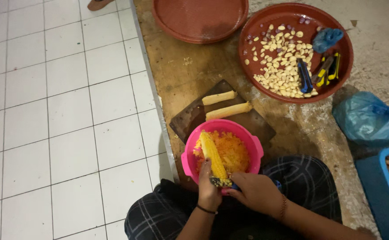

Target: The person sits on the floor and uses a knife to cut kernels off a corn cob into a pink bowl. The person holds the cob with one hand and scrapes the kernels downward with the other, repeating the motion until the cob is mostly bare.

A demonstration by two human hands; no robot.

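Here, the left hand (208,184) grips a corn cob (213,159) slanting up-left over a pink bowl (252,144); the right hand (254,191) clasps a blue-handled knife (223,183) at its base.

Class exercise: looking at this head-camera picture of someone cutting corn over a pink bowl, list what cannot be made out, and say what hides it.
- Tool in the right hand, head view: only a dark tip shows at the corn cob; the hand covers the rest.
- Blue crate: cut off by the right edge; contents unclear.
- Blue plastic bag: opaque, contents hidden.
- Upper red tray: top cut by the frame.
- Left hand: its fingers hidden behind the cob.
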